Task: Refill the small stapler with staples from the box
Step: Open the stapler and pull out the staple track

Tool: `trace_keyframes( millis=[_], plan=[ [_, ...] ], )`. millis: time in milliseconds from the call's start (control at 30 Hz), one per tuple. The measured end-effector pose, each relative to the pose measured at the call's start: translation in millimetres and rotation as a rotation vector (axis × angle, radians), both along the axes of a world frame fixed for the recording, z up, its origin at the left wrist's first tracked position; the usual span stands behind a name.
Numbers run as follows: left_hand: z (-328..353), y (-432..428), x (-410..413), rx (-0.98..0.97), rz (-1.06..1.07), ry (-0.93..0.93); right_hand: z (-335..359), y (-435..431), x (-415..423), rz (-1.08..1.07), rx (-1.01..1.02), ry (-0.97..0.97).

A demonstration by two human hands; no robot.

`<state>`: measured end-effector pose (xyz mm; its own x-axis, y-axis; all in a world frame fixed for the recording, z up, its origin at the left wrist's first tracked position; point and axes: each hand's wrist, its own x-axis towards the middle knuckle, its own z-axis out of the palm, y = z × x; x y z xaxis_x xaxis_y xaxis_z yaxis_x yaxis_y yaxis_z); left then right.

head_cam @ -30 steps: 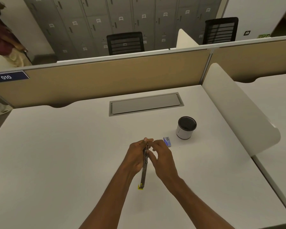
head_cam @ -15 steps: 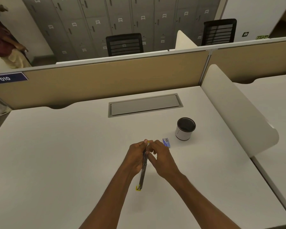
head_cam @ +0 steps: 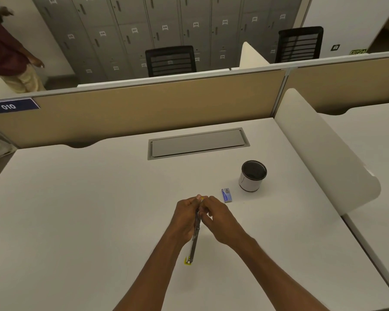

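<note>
stapler (head_cam: 194, 239): top end hidden between both hands, loaded or not unclear
right hand (head_cam: 220, 218): fingertips tucked in, what they pinch too small to tell
left hand (head_cam: 186, 217): fingertips hidden
staple box (head_cam: 226, 195): print unreadable
bystander (head_cam: 7, 48): cut off by left edge
cup (head_cam: 253, 176): inside too dark

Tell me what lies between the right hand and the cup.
The blue staple box, flat on the desk; the head view shows it.

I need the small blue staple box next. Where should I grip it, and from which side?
The small blue staple box lies flat on the white desk, long sides free, just beyond the right hand: pinch those two long sides from above.
</note>
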<state>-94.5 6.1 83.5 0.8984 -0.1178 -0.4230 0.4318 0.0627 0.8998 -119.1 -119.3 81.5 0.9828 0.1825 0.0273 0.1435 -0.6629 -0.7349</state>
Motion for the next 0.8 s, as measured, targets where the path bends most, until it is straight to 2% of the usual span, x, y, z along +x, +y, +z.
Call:
trace_keyframes(
  millis=[533, 800],
  plan=[
    [-3.5, -5.6, 3.9, 0.026, 0.026, -0.028, -3.5, -0.1, 4.9, -0.081, 0.018, 0.009],
    [-10.5, 7.3, 14.4, -0.021, 0.070, 0.044, 3.4, 1.5, 0.2, 0.003, 0.017, -0.025]
  ],
)
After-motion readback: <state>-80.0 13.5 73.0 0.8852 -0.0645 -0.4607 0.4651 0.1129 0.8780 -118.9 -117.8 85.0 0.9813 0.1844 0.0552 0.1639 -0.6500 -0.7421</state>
